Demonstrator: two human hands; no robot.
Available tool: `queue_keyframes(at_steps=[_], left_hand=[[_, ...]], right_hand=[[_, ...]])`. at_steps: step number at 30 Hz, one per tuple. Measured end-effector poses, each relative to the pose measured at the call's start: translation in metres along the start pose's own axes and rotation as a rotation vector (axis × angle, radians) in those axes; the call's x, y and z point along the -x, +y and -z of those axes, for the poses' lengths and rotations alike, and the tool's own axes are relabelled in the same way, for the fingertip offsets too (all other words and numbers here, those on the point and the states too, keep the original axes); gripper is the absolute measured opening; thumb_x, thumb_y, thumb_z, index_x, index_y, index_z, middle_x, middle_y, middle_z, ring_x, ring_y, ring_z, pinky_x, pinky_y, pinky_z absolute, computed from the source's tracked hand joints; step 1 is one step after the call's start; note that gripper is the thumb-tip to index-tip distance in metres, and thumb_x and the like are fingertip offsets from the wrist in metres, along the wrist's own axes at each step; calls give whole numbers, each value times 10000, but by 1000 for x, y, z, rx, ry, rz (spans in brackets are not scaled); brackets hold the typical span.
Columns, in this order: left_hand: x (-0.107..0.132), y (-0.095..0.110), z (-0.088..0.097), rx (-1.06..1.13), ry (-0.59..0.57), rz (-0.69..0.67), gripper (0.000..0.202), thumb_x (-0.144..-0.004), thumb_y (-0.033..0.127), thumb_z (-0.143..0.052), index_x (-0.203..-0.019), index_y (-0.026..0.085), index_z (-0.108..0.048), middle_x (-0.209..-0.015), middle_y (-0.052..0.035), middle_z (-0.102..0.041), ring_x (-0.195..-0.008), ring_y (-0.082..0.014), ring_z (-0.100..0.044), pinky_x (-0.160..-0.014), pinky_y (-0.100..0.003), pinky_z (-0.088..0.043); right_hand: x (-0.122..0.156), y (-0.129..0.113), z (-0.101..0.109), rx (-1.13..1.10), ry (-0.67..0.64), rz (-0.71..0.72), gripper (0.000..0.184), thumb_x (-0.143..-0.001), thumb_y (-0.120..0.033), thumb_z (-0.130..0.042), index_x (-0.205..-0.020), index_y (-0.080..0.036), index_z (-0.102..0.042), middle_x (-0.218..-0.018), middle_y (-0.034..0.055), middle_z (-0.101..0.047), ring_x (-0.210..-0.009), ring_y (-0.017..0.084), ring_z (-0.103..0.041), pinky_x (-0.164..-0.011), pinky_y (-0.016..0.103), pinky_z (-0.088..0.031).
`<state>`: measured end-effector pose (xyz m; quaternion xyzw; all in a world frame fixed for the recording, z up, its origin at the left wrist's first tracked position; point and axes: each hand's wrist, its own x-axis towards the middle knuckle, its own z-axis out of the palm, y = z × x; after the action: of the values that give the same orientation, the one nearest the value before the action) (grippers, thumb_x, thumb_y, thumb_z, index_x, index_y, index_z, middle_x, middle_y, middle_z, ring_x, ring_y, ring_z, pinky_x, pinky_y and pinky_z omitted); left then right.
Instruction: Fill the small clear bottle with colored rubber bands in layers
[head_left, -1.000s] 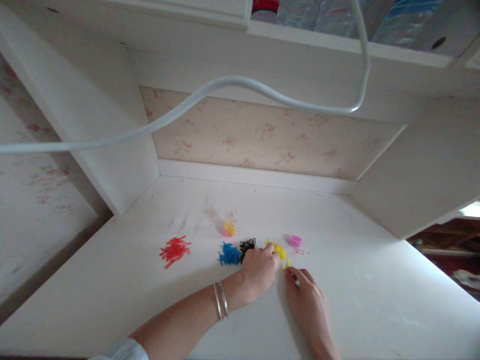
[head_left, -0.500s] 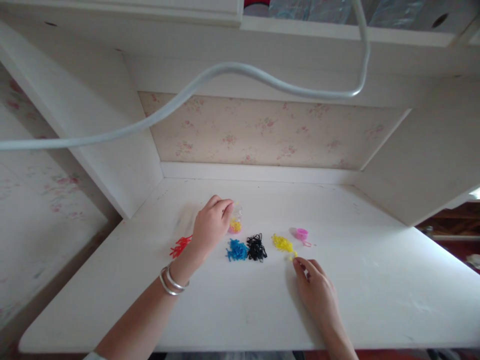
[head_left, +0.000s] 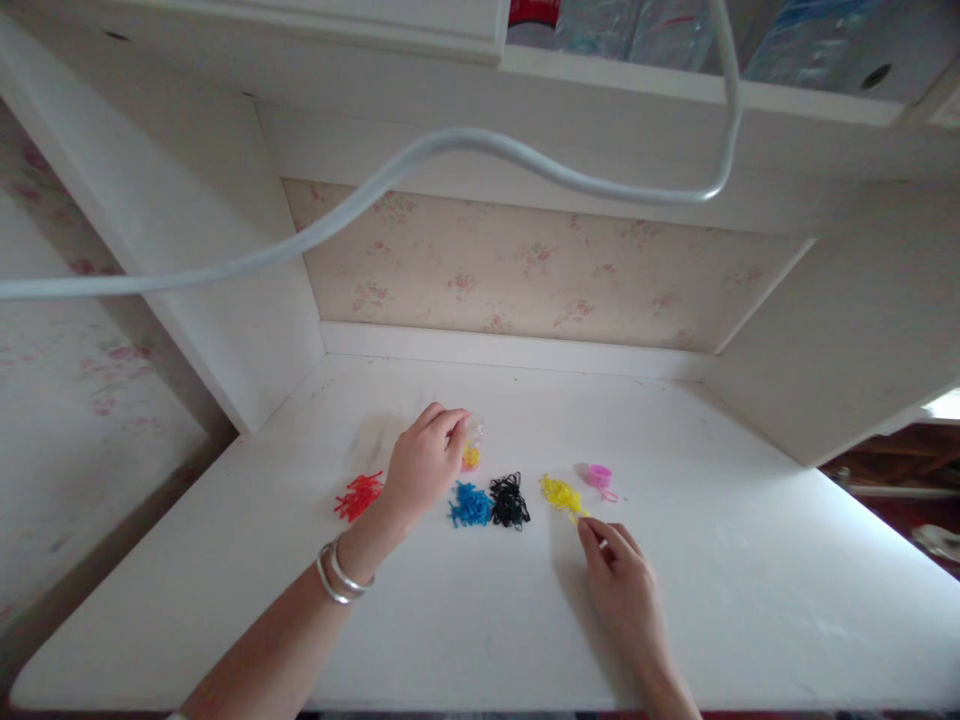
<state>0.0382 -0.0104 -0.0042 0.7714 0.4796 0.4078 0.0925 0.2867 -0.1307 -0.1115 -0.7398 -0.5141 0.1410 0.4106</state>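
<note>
One clear rounded jar, left hand at its top, grip unclear, right hand pinching thin yellow bands

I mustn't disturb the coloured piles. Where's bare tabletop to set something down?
Bare tabletop lies right of the right hand and pink cap; between the left forearm and right hand, nearer the person; and between jar and back ledge. The middle is crowded: red pile by the left hand, blue pile beside black pile, yellow pile near the right hand.
</note>
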Motion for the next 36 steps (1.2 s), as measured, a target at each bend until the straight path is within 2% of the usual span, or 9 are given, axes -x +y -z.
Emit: queue_keyframes(at_steps=[3,8,11,14,18,23,30,36], left_hand=[[26,3,-3,145,-32,2,241,-952,294,-427,-984,207,-649,-905,-31,-643,-823,-134,-595,-742,-229,-457],[71,6,-31,202,-293,-7,244,-948,253,-417,-911,218,-655,-858,-12,-671,-785,-137,-600,-702,-229,-448],[80,5,-41,115,-385,-37,246,-937,229,-415,-854,226,-647,-788,2,-662,-730,-139,-597,-675,-236,-432],[81,2,-41,58,-417,-51,248,-930,220,-410,-850,235,-644,-760,7,-655,-704,-138,-596,-670,-238,-425],[80,1,-36,62,-407,-37,250,-931,219,-400,-893,246,-645,-794,5,-662,-719,-136,-601,-685,-236,-432],[81,2,-34,78,-406,-32,266,-935,217,-389,-918,256,-652,-794,4,-664,-711,-135,-601,-688,-236,-441],[80,3,-33,45,-405,-42,259,-934,219,-394,-871,250,-644,-779,7,-656,-699,-130,-598,-674,-228,-438],[79,3,-32,46,-400,-43,254,-933,209,-399,-879,251,-643,-784,10,-659,-715,-128,-609,-679,-227,-441]], right_hand=[[-10,-24,-9,-133,-15,43,401,-881,-534,-468,-897,-193,-678,-888,57,-637,-594,135,-525,-584,269,-432],[-47,-91,-24,-246,-33,214,374,-869,-510,-503,-878,-194,-702,-833,62,-640,-668,153,-541,-610,270,-434],[-70,-126,-36,-290,-33,287,349,-872,-488,-504,-857,-203,-705,-817,44,-636,-626,132,-511,-602,265,-422],[-85,-145,-50,-310,-49,348,313,-875,-452,-511,-861,-208,-706,-825,31,-634,-596,115,-488,-595,255,-416],[-94,-153,-66,-285,-71,396,284,-878,-409,-510,-862,-205,-708,-842,30,-639,-599,108,-493,-607,246,-418],[-97,-154,-73,-193,-87,422,300,-886,-395,-486,-852,-200,-711,-849,43,-644,-625,119,-517,-640,257,-429],[-95,-154,-70,-179,-91,454,260,-881,-348,-495,-839,-205,-708,-839,28,-635,-616,109,-511,-652,255,-425],[-95,-146,-58,-226,-38,400,298,-881,-406,-495,-842,-199,-706,-838,29,-636,-608,111,-510,-630,254,-423]])
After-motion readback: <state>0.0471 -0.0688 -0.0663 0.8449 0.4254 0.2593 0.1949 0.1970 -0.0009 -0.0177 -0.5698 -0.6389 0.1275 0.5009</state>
